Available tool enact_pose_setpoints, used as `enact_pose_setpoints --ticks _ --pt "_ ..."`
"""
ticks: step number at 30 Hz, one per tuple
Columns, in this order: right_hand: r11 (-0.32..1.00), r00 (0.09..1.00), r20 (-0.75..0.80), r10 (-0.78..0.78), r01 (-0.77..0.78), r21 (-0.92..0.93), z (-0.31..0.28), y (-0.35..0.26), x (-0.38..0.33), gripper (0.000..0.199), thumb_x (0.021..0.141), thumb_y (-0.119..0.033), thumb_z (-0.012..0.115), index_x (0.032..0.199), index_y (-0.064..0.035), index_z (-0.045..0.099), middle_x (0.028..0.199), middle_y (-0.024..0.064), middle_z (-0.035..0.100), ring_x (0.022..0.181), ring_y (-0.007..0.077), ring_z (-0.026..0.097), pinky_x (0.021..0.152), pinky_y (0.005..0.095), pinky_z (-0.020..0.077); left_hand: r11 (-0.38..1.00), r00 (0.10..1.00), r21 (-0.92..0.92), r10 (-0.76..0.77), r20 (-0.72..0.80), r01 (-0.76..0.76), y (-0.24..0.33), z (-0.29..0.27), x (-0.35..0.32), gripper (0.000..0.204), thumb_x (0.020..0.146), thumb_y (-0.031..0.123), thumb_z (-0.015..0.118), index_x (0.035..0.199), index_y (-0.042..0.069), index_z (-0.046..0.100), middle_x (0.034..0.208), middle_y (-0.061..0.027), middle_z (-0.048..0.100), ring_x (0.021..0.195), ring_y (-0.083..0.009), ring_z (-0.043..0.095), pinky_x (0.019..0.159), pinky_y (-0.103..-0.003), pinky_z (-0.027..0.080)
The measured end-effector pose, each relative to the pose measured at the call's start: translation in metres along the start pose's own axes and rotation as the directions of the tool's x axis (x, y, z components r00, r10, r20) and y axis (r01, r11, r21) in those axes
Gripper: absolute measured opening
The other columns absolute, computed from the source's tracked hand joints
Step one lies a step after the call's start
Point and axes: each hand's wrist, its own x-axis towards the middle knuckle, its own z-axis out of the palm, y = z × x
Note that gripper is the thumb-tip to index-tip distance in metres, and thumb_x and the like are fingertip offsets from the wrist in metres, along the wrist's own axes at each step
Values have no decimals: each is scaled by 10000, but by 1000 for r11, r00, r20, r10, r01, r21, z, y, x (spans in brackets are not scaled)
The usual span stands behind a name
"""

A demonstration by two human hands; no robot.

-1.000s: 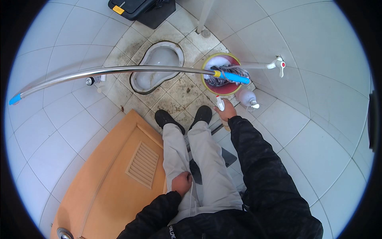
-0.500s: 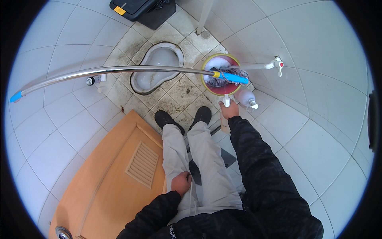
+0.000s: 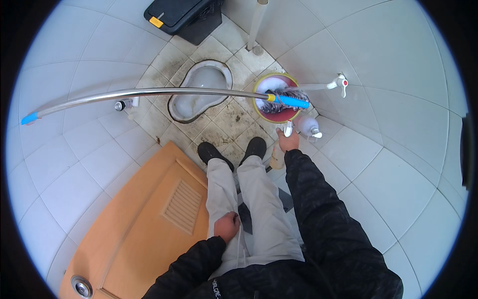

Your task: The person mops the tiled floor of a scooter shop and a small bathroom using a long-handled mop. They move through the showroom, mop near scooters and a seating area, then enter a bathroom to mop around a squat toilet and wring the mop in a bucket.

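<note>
White tiled floor (image 3: 124, 144) and walls all round, stained dark near the squat toilet pan (image 3: 199, 89) at upper centre. Right hand (image 3: 288, 141) reaches out just right of centre, fingers wrapped around a small white bottle (image 3: 288, 129), held just below the red bucket (image 3: 277, 99). Bucket sits on the floor right of the pan and holds a mop head (image 3: 289, 95) with a blue collar (image 3: 289, 101); the long metal mop handle (image 3: 139, 94) arcs from the bucket across to the left edge of frame, ending in a blue tip (image 3: 29, 118). Clear spray bottle (image 3: 307, 126) stands just right of the hand, near the bucket. White wall tap (image 3: 339, 83) with a red cap is at upper right, above the spray bottle. Left hand (image 3: 226, 226) is at lower centre, resting against the grey trouser leg, fingers curled; cannot tell if it grips anything. 2 black shoes (image 3: 214, 152) stand just below the pan. Orange door (image 3: 144, 229) fills lower left, with a vent panel and a round metal knob (image 3: 81, 286). Black bin (image 3: 181, 17) with a yellow latch at top centre.
</note>
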Motion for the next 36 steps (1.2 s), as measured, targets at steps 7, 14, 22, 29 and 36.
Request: enact_pose_setpoints --ticks 7,14,22,29,36 --pt "978 995 -12 102 -102 -179 -13 -12 -1 479 838 -355 772 1079 26 612 1035 257 692 1006 424 673 868 475 522 998 998 59 40 -38 -37 15 -23 6 219 924 266 590 973 72 677 949 -158 705 847 -379 671 739 -486 531" --pt "997 999 36 37 -35 -63 -25 -24 -8 456 837 -365 766 1061 8 631 1015 247 698 1014 428 667 875 479 520 998 991 -53 33 -133 -40 40 -52 29 213 925 235 615 992 47 689 910 -175 707 827 -383 673 731 -462 537" --pt "881 877 408 -254 384 -278 -7 -89 -60 472 816 -309 780 1094 15 581 1234 246 612 1149 417 588 929 470 497 841 932 -526 -84 -353 -123 104 -97 114 387 955 346 663 1086 -18 675 928 -170 720 837 -247 697 765 -353 539" --pt "772 666 480 -571 635 35 55 -181 -124 796 697 -49 769 1423 -9 442 1450 240 415 1273 441 502 1042 443 456 854 836 -511 -208 -507 -98 96 -162 153 542 822 428 780 1054 -56 702 945 -206 704 842 -289 684 763 -360 534" --pt "628 517 602 -608 778 -34 132 -245 -132 864 739 -149 808 1474 4 379 1493 250 371 1333 419 450 1106 446 386 807 758 -591 -380 -530 -8 -16 -208 194 476 803 340 783 1017 -79 710 860 -194 720 760 -255 703 709 -361 543"
